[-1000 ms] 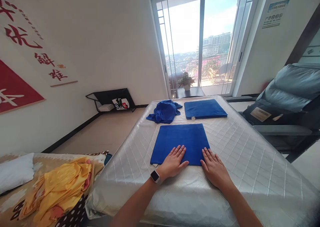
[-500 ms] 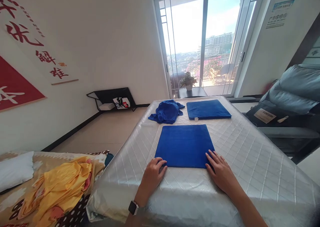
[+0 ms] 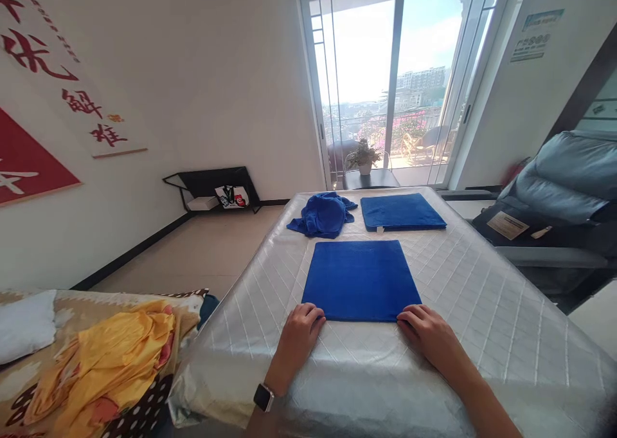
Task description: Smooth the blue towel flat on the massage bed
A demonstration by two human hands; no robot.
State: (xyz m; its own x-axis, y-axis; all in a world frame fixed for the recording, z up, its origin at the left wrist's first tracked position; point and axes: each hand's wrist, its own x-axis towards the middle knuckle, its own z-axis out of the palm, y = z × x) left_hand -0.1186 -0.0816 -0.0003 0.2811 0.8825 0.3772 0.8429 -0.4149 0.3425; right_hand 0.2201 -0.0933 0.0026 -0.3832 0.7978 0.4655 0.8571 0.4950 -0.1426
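Note:
A flat, neatly folded blue towel (image 3: pixel 361 280) lies on the silver quilted cover of the table (image 3: pixel 482 309) in front of me. My left hand (image 3: pixel 304 328) grips its near left corner, fingers curled over the edge and thumb close to them. At the near right corner, my right hand (image 3: pixel 424 327) is likewise closed on the edge, its fingertips bent down and partly hidden. Farther back lie a crumpled blue towel (image 3: pixel 324 216) on the left and another folded blue towel (image 3: pixel 402 211) with a small white tag on the right.
To the left, a lower surface with a patterned blanket (image 3: pixel 187 303) bears a heap of yellow cloth (image 3: pixel 125 348) and a white pillow (image 3: pixel 29 328). A grey armchair (image 3: pixel 569 181) stands close on the right. Behind the table is a potted plant (image 3: pixel 365 155) before a glass door.
My right hand has drawn its fingers back from the towel's right side and curled them at the near corner. My left hand stays at its corner. The view has shifted slightly.

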